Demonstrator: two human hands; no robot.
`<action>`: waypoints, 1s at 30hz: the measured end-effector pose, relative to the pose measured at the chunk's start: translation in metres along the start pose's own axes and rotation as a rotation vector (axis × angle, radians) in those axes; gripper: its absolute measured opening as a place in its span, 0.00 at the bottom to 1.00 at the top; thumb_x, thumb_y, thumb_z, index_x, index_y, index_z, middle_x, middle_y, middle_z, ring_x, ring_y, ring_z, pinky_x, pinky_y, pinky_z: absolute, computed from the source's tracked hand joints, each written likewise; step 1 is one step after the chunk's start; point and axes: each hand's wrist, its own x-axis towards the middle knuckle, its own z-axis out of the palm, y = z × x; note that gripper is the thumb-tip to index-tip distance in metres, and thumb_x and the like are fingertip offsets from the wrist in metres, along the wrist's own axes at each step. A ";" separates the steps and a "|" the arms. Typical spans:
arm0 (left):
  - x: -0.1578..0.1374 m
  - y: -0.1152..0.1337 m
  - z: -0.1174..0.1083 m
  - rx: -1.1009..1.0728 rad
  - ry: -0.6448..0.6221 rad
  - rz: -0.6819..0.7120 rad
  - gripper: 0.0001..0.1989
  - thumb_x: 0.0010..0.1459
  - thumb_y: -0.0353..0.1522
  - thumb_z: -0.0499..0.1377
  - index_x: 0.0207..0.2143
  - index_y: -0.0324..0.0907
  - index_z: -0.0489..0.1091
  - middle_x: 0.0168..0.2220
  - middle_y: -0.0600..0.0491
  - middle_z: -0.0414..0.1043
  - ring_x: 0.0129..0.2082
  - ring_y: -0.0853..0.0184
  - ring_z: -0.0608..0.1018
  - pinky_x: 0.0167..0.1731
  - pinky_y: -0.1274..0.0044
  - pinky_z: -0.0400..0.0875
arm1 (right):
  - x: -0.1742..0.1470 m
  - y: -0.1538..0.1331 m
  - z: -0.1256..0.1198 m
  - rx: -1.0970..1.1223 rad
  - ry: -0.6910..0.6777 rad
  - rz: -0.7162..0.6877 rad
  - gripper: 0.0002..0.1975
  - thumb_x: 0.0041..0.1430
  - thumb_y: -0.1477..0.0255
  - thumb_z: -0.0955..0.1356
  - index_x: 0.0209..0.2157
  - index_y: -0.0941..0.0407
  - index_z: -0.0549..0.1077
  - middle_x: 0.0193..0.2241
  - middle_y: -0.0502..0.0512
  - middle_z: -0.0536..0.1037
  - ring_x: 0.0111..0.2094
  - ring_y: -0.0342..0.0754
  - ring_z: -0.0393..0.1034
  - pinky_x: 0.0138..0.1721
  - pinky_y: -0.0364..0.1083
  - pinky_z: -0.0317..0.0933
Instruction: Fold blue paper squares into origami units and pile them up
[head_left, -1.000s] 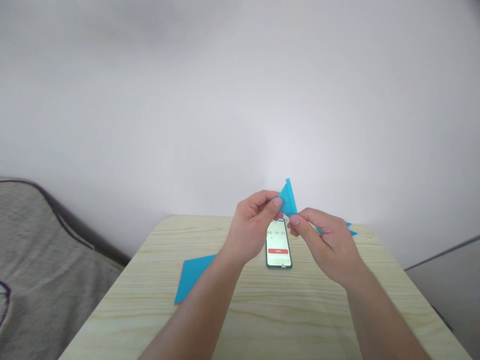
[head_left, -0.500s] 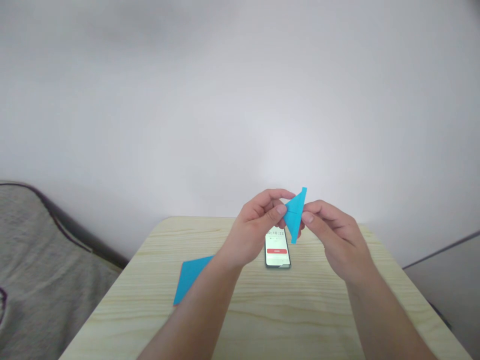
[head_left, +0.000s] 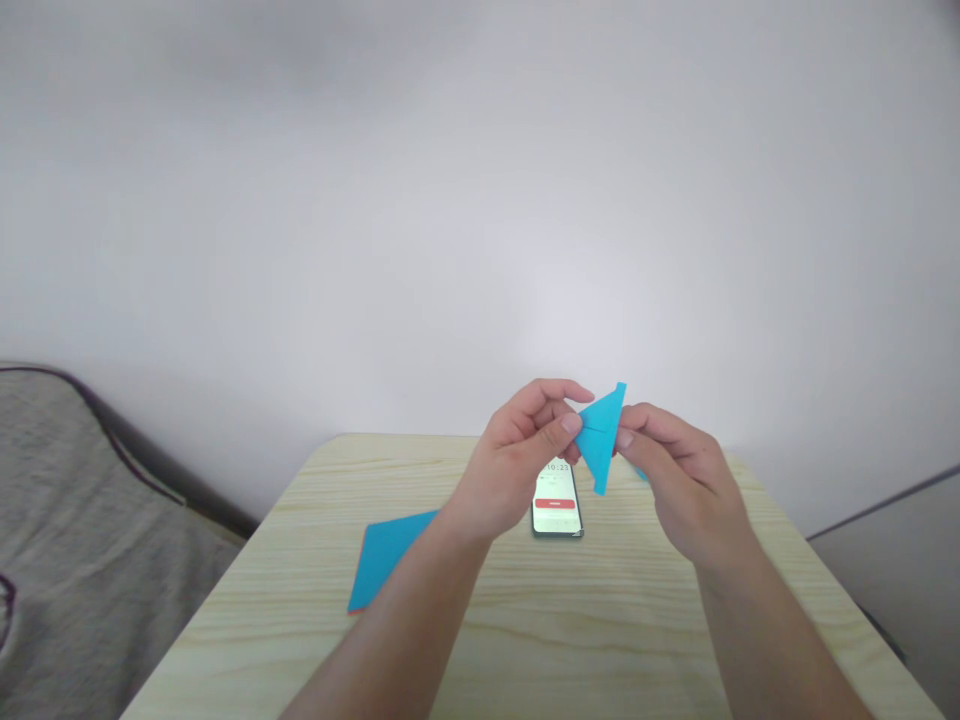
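A small folded piece of blue paper [head_left: 598, 437], roughly triangular with a narrow band along its right edge, is held up above the table. My left hand [head_left: 517, 455] pinches its left corner between thumb and fingers, the index finger reaching along the upper edge. At the banded right edge, the thumb and fingertips of my right hand [head_left: 686, 480] close on the paper. A crease runs across its middle. Part of another blue piece [head_left: 641, 474] shows behind my right hand; its shape is mostly hidden.
On the pale wooden table [head_left: 570, 620] lies a phone [head_left: 556, 518] with a running timer, partly covered by my left hand. Blue sheets with a reddish edge [head_left: 386, 560] lie partly under my left forearm. A grey cloth-covered surface [head_left: 97, 560] is at left, a white wall [head_left: 480, 220] behind.
Both hands have shifted slightly right and down with the folded paper. The blue piece behind my right hand has come into sight. The phone's timer has advanced a second.
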 end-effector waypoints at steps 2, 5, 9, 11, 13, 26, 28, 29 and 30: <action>-0.002 0.001 0.002 0.010 0.018 0.019 0.11 0.65 0.38 0.63 0.47 0.44 0.72 0.29 0.55 0.70 0.31 0.69 0.74 0.35 0.75 0.69 | 0.000 0.001 0.000 -0.014 0.022 0.008 0.10 0.67 0.66 0.68 0.32 0.53 0.78 0.29 0.51 0.79 0.33 0.48 0.72 0.35 0.46 0.68; -0.006 0.002 0.006 0.085 0.066 0.052 0.09 0.65 0.38 0.63 0.44 0.43 0.71 0.31 0.54 0.72 0.32 0.68 0.74 0.37 0.74 0.70 | 0.001 -0.001 0.000 -0.032 0.063 0.026 0.09 0.65 0.69 0.69 0.30 0.53 0.79 0.27 0.50 0.78 0.30 0.46 0.72 0.33 0.45 0.68; -0.012 0.006 0.009 0.361 0.144 0.131 0.08 0.66 0.37 0.62 0.44 0.44 0.72 0.37 0.51 0.74 0.38 0.65 0.75 0.43 0.72 0.70 | 0.002 -0.005 0.000 -0.016 0.067 0.085 0.08 0.63 0.70 0.70 0.30 0.53 0.80 0.26 0.50 0.78 0.29 0.45 0.72 0.32 0.44 0.68; -0.015 0.009 0.010 0.447 0.149 0.173 0.07 0.66 0.37 0.62 0.43 0.44 0.73 0.37 0.52 0.74 0.39 0.65 0.74 0.44 0.72 0.69 | 0.002 -0.004 -0.001 0.025 0.048 0.104 0.07 0.63 0.69 0.72 0.30 0.54 0.80 0.26 0.50 0.78 0.29 0.45 0.72 0.32 0.44 0.68; -0.016 0.011 0.011 0.420 0.124 0.183 0.07 0.66 0.36 0.62 0.44 0.44 0.74 0.37 0.52 0.73 0.39 0.66 0.74 0.44 0.73 0.69 | 0.002 0.000 -0.002 0.086 0.012 0.113 0.07 0.63 0.67 0.73 0.31 0.54 0.80 0.28 0.50 0.79 0.30 0.45 0.72 0.33 0.44 0.68; -0.012 0.006 0.014 0.049 -0.019 0.234 0.12 0.58 0.30 0.70 0.45 0.47 0.82 0.41 0.51 0.71 0.38 0.68 0.77 0.37 0.75 0.75 | 0.000 0.010 -0.003 0.385 -0.158 0.196 0.07 0.64 0.65 0.72 0.34 0.53 0.80 0.25 0.48 0.75 0.31 0.45 0.69 0.36 0.45 0.63; -0.013 0.006 0.014 0.060 -0.033 0.243 0.12 0.56 0.29 0.71 0.44 0.48 0.83 0.43 0.50 0.71 0.40 0.66 0.77 0.36 0.74 0.76 | 0.000 0.011 -0.002 0.384 -0.176 0.197 0.07 0.61 0.67 0.74 0.30 0.53 0.78 0.26 0.49 0.76 0.31 0.45 0.69 0.35 0.45 0.63; -0.013 0.006 0.014 0.067 -0.036 0.246 0.13 0.55 0.29 0.71 0.44 0.49 0.83 0.44 0.50 0.72 0.41 0.65 0.77 0.36 0.74 0.76 | 0.000 0.011 -0.002 0.387 -0.187 0.198 0.07 0.60 0.68 0.75 0.29 0.54 0.78 0.26 0.49 0.76 0.30 0.45 0.69 0.34 0.45 0.63; -0.013 0.006 0.014 0.079 -0.033 0.249 0.13 0.55 0.29 0.72 0.43 0.50 0.83 0.44 0.50 0.72 0.42 0.64 0.77 0.37 0.73 0.76 | 0.000 0.011 -0.002 0.389 -0.199 0.204 0.07 0.59 0.68 0.75 0.29 0.54 0.77 0.26 0.49 0.76 0.30 0.44 0.68 0.33 0.45 0.62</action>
